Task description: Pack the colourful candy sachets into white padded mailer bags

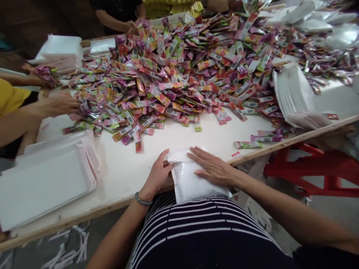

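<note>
A white padded envelope (pixel 193 183) rests against my striped top at the table's front edge, its flap folded over at the far end. My left hand (pixel 157 173) grips the upper left corner, thumb and fingers closed around it. Flat across the flap and upper right side lies my right hand (pixel 211 168), fingers stretched out. The envelope looks plump; its contents are hidden. Just beyond it, a few loose sachets (pixel 249 144) lie near the table edge, in front of a large heap of colourful stick sachets (pixel 179 82).
Stacks of white envelopes lie at the left (pixel 42 186), back left (pixel 60 48) and right (pixel 294 93). A co-worker's hands (pixel 57 106) reach into the heap from the left; another person's arm (pixel 114 23) is behind it. A red stool (pixel 328 172) stands at the right.
</note>
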The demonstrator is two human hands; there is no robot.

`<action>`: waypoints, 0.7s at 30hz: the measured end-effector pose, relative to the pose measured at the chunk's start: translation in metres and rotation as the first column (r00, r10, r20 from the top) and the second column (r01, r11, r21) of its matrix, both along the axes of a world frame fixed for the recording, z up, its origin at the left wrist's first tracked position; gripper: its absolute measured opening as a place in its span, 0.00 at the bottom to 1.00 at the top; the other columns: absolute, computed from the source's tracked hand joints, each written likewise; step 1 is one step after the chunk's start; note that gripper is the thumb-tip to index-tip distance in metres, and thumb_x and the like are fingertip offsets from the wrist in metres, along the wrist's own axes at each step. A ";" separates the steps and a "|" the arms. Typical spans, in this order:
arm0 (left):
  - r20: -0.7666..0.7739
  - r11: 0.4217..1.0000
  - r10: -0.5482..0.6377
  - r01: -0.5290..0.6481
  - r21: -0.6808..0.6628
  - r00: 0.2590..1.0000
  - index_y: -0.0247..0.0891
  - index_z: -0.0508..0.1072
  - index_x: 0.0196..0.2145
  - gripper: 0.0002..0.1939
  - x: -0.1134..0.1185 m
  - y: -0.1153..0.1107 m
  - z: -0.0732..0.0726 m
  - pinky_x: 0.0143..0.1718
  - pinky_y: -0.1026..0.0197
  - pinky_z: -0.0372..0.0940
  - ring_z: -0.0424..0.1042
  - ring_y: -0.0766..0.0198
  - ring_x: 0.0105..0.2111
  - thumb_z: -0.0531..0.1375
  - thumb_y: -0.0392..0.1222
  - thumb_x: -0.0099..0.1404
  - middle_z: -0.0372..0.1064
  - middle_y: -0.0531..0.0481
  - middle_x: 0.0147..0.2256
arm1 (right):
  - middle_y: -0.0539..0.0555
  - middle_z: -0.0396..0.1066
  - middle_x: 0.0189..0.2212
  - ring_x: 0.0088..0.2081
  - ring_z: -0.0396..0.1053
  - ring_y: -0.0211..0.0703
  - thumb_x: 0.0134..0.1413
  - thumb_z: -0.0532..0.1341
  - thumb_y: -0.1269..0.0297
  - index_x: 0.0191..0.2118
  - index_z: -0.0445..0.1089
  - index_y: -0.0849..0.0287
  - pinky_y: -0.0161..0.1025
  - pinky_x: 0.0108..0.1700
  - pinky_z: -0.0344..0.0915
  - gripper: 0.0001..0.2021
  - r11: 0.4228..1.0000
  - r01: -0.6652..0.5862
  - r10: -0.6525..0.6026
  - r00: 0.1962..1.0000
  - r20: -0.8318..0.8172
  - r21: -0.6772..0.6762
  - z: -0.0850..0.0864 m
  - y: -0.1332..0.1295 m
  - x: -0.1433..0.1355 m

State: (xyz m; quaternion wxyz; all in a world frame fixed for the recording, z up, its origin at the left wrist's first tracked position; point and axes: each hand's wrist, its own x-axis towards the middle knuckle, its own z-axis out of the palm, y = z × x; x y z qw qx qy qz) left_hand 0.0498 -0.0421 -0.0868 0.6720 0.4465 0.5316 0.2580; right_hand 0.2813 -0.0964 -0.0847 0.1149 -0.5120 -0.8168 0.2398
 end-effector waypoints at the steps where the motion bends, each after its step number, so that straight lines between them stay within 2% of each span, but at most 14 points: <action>1: 0.014 0.999 0.034 -0.034 -0.029 0.999 0.37 0.60 0.60 0.39 -0.001 -0.002 -0.002 0.24 0.66 0.63 0.68 0.67 0.21 0.65 0.38 0.51 0.72 0.55 0.25 | 0.61 0.50 0.66 0.68 0.45 0.55 0.63 0.48 0.43 0.64 0.58 0.60 0.55 0.66 0.49 0.32 1.000 -0.011 0.011 1.000 0.018 0.029 0.006 0.005 -0.002; 3: 0.038 0.994 0.089 -0.086 -0.063 0.995 0.36 0.59 0.59 0.39 -0.003 -0.004 -0.006 0.24 0.66 0.63 0.68 0.68 0.20 0.65 0.38 0.50 0.71 0.56 0.24 | 0.65 0.56 0.63 0.66 0.49 0.57 0.63 0.48 0.43 0.58 0.65 0.63 0.57 0.65 0.50 0.31 0.994 -0.060 0.056 0.998 0.036 0.093 0.018 0.014 -0.013; 6: 0.026 0.991 0.132 -0.132 -0.027 0.991 0.36 0.58 0.58 0.38 -0.007 -0.006 -0.012 0.22 0.67 0.61 0.65 0.69 0.17 0.64 0.37 0.50 0.65 0.61 0.19 | 0.64 0.60 0.61 0.65 0.54 0.54 0.64 0.47 0.44 0.58 0.66 0.63 0.55 0.65 0.50 0.30 0.972 -0.202 0.202 0.979 0.013 0.123 0.025 0.022 -0.041; 8: 0.012 0.991 0.133 -0.133 -0.015 0.991 0.37 0.56 0.59 0.39 -0.009 -0.008 -0.016 0.21 0.67 0.60 0.64 0.69 0.16 0.63 0.36 0.50 0.63 0.63 0.17 | 0.63 0.61 0.61 0.64 0.54 0.53 0.64 0.47 0.44 0.60 0.63 0.63 0.55 0.66 0.49 0.31 0.961 -0.261 0.262 0.965 0.011 0.092 0.022 0.022 -0.058; 10: 0.019 0.992 0.127 -0.126 -0.026 0.992 0.38 0.56 0.60 0.39 -0.011 -0.010 -0.018 0.22 0.66 0.61 0.66 0.68 0.16 0.62 0.35 0.50 0.64 0.63 0.18 | 0.64 0.59 0.62 0.66 0.51 0.54 0.63 0.48 0.43 0.61 0.63 0.65 0.56 0.66 0.46 0.32 0.961 -0.271 0.270 0.963 0.024 0.050 0.018 0.021 -0.067; 13: 0.021 0.981 0.184 -0.182 -0.059 0.983 0.40 0.59 0.57 0.35 -0.013 -0.011 -0.018 0.22 0.64 0.63 0.68 0.66 0.17 0.60 0.35 0.51 0.66 0.61 0.19 | 0.58 0.60 0.62 0.66 0.51 0.51 0.66 0.43 0.47 0.61 0.62 0.58 0.56 0.66 0.46 0.28 0.954 -0.297 0.295 0.955 -0.045 -0.042 0.021 0.023 -0.061; 15: 0.019 0.966 0.239 -0.236 -0.108 0.971 0.40 0.61 0.56 0.32 -0.012 -0.009 -0.015 0.22 0.63 0.63 0.69 0.64 0.18 0.59 0.36 0.52 0.68 0.58 0.20 | 0.52 0.61 0.61 0.65 0.54 0.46 0.69 0.38 0.50 0.64 0.58 0.51 0.53 0.65 0.50 0.26 0.956 -0.275 0.259 0.954 -0.149 -0.099 0.028 0.027 -0.050; 17: 0.012 0.957 0.258 -0.253 -0.138 0.966 0.39 0.61 0.55 0.30 -0.010 -0.006 -0.012 0.23 0.62 0.64 0.71 0.63 0.19 0.59 0.39 0.54 0.70 0.56 0.21 | 0.52 0.57 0.64 0.65 0.53 0.45 0.69 0.36 0.50 0.67 0.50 0.49 0.54 0.66 0.48 0.27 0.980 -0.175 0.155 0.970 -0.187 -0.095 0.031 0.031 -0.040; 19: -0.016 0.965 0.239 -0.240 -0.103 0.971 0.38 0.62 0.55 0.30 -0.008 -0.003 -0.011 0.25 0.61 0.65 0.71 0.62 0.20 0.61 0.43 0.54 0.71 0.55 0.22 | 0.55 0.49 0.67 0.67 0.46 0.49 0.67 0.39 0.48 0.69 0.45 0.52 0.57 0.67 0.41 0.29 0.996 -0.073 0.065 0.990 -0.126 -0.057 0.026 0.032 -0.032; 21: -0.046 0.975 0.221 -0.222 -0.017 0.974 0.38 0.65 0.53 0.32 -0.005 0.001 -0.013 0.28 0.60 0.67 0.71 0.62 0.21 0.66 0.43 0.51 0.72 0.54 0.23 | 0.57 0.41 0.69 0.69 0.38 0.52 0.66 0.43 0.46 0.69 0.44 0.54 0.60 0.68 0.35 0.31 0.997 -0.054 0.053 0.998 -0.026 -0.058 0.015 0.034 -0.029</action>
